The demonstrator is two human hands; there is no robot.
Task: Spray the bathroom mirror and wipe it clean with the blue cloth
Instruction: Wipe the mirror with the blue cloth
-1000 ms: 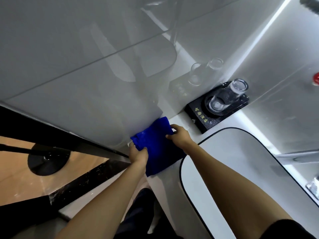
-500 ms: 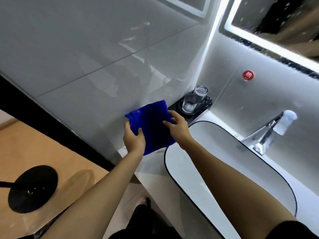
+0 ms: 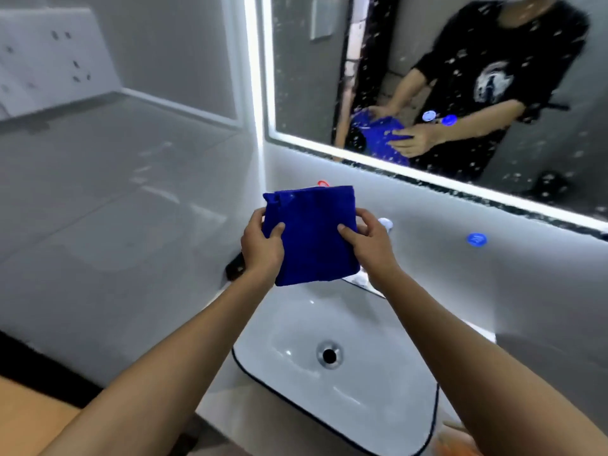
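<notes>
I hold a folded blue cloth (image 3: 311, 235) up in front of me, above the back of the sink. My left hand (image 3: 261, 241) grips its left edge and my right hand (image 3: 370, 241) grips its right edge, thumbs on the front. The mirror (image 3: 312, 93), framed by a lit strip, fills the upper right and is speckled with white droplets. It reflects a person in a black shirt holding the cloth. No spray bottle is in view.
A white sink (image 3: 345, 373) with a dark rim and a round drain (image 3: 329, 355) lies below my hands. The tap tip (image 3: 385, 222) shows behind my right hand. A blue dot (image 3: 476, 239) marks the wall. A black tray corner (image 3: 235, 269) peeks left. Grey tiled wall on the left.
The view has swung right and up from the counter corner to the mirror. Both hands have lifted the cloth off the counter and carried it over the sink, held flat between them.
</notes>
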